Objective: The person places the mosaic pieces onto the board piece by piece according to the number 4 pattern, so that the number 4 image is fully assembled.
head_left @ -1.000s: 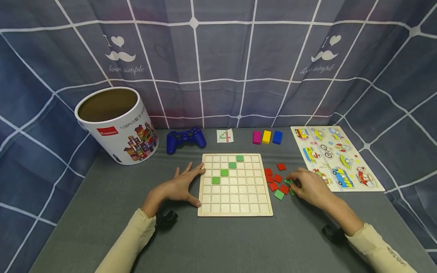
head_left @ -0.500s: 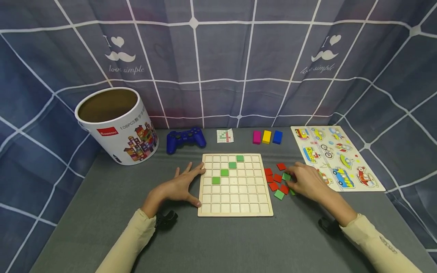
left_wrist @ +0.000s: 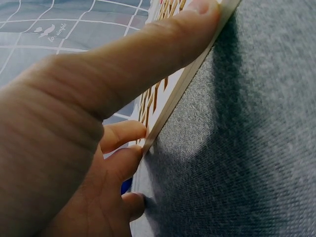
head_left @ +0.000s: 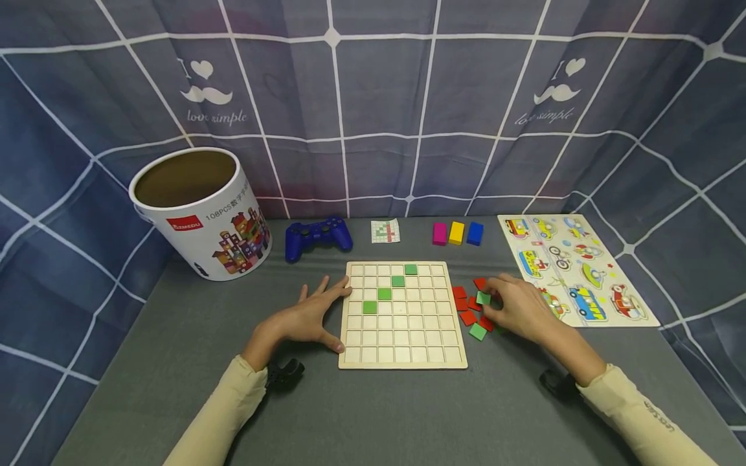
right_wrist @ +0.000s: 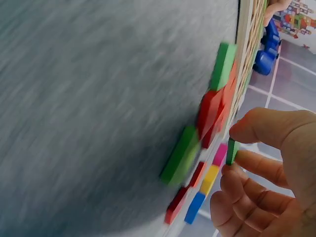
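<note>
A pale wooden grid board [head_left: 402, 336] lies mid-table, with several green tiles [head_left: 384, 294] set in a diagonal line across its cells. My left hand [head_left: 309, 318] rests at its left edge, thumb and fingers spread along the rim; the left wrist view shows the thumb [left_wrist: 148, 54] lying over that edge. Right of the board, my right hand [head_left: 519, 307] pinches a green tile [right_wrist: 231, 150] between thumb and fingertips, above a loose group of red tiles [head_left: 468, 318]. Another green tile [head_left: 478, 331] lies at the near side of that group.
Behind the board are a blue game controller [head_left: 317, 236], a small pattern card [head_left: 385, 232] and magenta, yellow and blue blocks [head_left: 456, 233]. A large white bucket [head_left: 201, 220] stands at the back left. A picture puzzle board [head_left: 606, 285] lies at the right.
My right hand has picked a green tile out of the pile and shifted slightly left with it, toward the board. The left hand stays at the board's edge.
</note>
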A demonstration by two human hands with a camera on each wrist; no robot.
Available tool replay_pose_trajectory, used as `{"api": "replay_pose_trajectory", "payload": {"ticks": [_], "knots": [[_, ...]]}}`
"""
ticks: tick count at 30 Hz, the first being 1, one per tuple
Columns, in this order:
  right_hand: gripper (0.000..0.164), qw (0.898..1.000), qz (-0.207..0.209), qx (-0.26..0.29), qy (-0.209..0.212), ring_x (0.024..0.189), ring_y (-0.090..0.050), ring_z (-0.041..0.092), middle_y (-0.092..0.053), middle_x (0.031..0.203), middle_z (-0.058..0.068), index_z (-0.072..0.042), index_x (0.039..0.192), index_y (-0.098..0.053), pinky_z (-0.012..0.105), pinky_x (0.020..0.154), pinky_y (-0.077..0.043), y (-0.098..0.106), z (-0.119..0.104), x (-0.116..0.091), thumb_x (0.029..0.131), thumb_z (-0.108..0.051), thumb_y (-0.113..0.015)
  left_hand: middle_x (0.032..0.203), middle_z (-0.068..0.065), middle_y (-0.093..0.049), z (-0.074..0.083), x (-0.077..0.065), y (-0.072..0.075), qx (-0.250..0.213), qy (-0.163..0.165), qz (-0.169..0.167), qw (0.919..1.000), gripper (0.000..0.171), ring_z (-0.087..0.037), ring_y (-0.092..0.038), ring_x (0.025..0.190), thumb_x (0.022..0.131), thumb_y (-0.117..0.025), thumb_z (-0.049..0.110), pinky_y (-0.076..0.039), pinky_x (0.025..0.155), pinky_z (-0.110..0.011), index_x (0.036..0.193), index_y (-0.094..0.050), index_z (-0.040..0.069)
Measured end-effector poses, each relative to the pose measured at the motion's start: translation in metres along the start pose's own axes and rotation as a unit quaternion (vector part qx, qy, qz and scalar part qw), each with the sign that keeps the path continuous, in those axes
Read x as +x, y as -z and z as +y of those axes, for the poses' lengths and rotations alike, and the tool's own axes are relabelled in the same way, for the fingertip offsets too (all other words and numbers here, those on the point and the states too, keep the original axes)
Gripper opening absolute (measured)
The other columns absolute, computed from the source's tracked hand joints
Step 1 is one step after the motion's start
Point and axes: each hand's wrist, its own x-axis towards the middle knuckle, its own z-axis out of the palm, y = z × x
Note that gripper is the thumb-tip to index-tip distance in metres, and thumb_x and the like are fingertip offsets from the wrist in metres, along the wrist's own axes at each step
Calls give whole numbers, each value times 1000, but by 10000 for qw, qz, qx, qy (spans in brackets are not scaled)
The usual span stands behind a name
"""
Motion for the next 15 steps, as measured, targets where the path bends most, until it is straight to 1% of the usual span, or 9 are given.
{"api": "replay_pose_trajectory", "payload": {"ticks": [5, 9, 11, 15], "knots": [[22, 9992, 112, 296, 242, 69, -56, 11, -64, 90, 1, -10, 97, -72, 29, 55, -45, -7, -17, 6, 78, -14, -80, 168, -7, -2, 0, -1, 1, -15, -21, -9, 10000, 117, -38, 11, 150, 69, -92, 43, 12, 109, -70, 160, -23, 14], [21, 9980, 107, 418, 464, 67, -53, 10, -62, 88, -1, -10, 97, -73, 27, 55, -43, -13, -35, 12, 77, -14, -81, 168, -8, -2, 1, -1, 3, -31, -60, -3, 10000, 116, -40, 11, 149, 69, -92, 42, 12, 108, -71, 160, -25, 12], [21, 9970, 15, 540, 559, 66, -51, 8, -61, 87, -2, -10, 97, -73, 26, 54, -43, -16, -46, 16, 77, -14, -80, 168, -8, -2, 1, -1, 3, -37, -55, 0, 10000, 115, -40, 10, 149, 69, -92, 42, 11, 108, -71, 159, -26, 12], [21, 9941, -224, 677, 819, 65, -48, 5, -61, 90, -3, -12, 98, -74, 25, 54, -42, -25, -69, 25, 78, -14, -79, 168, -7, -2, 1, -2, 2, -9, -16, -1, 10000, 115, -39, 10, 150, 69, -92, 42, 11, 109, -70, 159, -26, 13]]}}
